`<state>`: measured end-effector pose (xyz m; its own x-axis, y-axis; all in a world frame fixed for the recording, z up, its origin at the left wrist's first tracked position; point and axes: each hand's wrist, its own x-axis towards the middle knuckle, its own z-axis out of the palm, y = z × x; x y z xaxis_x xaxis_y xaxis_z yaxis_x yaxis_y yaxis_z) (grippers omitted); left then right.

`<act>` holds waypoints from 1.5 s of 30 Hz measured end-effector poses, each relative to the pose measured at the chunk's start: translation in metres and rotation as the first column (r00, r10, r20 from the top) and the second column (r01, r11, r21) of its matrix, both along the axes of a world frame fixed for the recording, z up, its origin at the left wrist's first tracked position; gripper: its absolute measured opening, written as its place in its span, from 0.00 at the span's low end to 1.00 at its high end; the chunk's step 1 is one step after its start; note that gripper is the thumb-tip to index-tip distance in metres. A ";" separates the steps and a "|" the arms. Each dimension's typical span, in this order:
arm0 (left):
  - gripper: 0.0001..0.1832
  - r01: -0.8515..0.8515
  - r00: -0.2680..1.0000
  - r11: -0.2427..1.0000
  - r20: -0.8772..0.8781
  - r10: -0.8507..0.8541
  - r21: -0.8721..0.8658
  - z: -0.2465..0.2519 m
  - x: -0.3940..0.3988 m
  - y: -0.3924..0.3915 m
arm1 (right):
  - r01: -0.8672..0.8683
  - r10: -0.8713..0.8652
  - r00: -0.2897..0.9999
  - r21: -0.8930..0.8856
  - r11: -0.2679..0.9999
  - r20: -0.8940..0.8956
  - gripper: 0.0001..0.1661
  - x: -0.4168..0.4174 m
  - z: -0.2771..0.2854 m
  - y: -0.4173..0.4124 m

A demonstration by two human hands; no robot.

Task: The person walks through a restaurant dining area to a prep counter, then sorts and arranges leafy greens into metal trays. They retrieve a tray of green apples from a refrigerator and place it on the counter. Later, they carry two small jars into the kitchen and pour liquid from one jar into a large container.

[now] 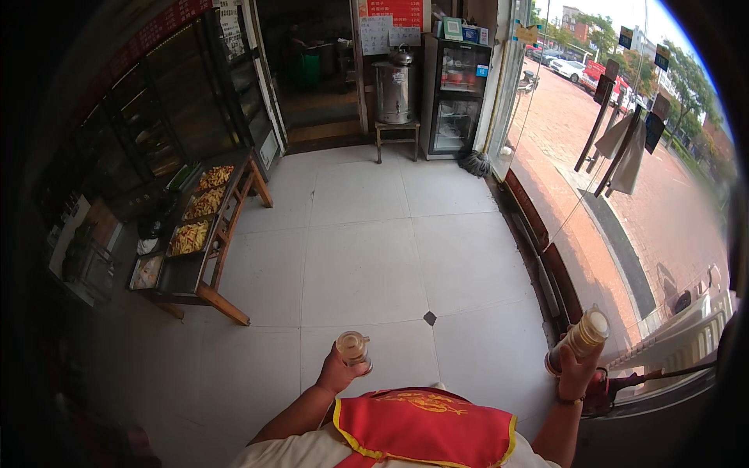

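My left hand (336,373) grips a small clear condiment dispenser (353,346) with a short spout at its rim, held upright in front of my body. Off to the right, my right hand (576,370) is wrapped around a second clear condiment dispenser (591,327), taller in view and tilted, with a pale lid. Dark contents show in its lower part; what the left one contains is hard to make out. Below both hands I wear a red apron (427,424) with yellow trim.
At left, a wooden-legged table (181,275) carries several food trays (205,202). Ahead stand a steel urn (395,93) on a stool (398,126), a glass-door cabinet (456,99) and a mop (477,164). Glass doors (608,134) line the right, with stacked white chairs (684,333) nearby.
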<state>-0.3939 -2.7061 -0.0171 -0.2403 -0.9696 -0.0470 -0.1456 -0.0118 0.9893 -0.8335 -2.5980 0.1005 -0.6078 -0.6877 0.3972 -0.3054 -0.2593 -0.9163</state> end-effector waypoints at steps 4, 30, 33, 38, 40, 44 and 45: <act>0.32 -0.158 0.985 0.987 -0.072 0.158 -0.006 0.006 -0.027 -0.007 | -0.180 0.180 0.984 0.020 0.983 0.014 0.44 -0.025 0.004 -0.096; 0.37 -0.819 0.562 0.567 -0.081 0.823 0.086 -0.004 0.083 -0.150 | -0.906 0.894 0.421 -0.115 0.407 -0.152 0.52 0.257 0.033 -0.529; 0.36 -0.869 0.474 0.482 -0.088 0.876 0.117 0.012 0.080 -0.154 | -0.937 0.921 0.348 -0.098 0.336 -0.173 0.50 0.293 0.042 -0.559; 0.37 -0.917 0.361 0.375 -0.117 0.925 0.137 0.017 0.086 -0.166 | -0.968 0.955 0.246 -0.089 0.234 -0.166 0.52 0.333 0.053 -0.598; 0.40 -0.920 0.339 0.356 -0.123 0.933 0.165 0.006 0.092 -0.172 | -0.959 0.944 0.282 -0.083 0.271 -0.171 0.54 0.343 0.035 -0.621; 0.40 -0.903 0.389 0.387 -0.028 0.921 0.185 0.009 0.112 -0.227 | -0.954 0.948 0.298 -0.029 0.297 -0.107 0.51 0.340 0.025 -0.653; 0.39 -0.892 0.420 0.402 0.049 0.906 0.208 0.015 0.113 -0.245 | -0.950 0.948 0.312 -0.001 0.312 -0.070 0.51 0.335 0.021 -0.661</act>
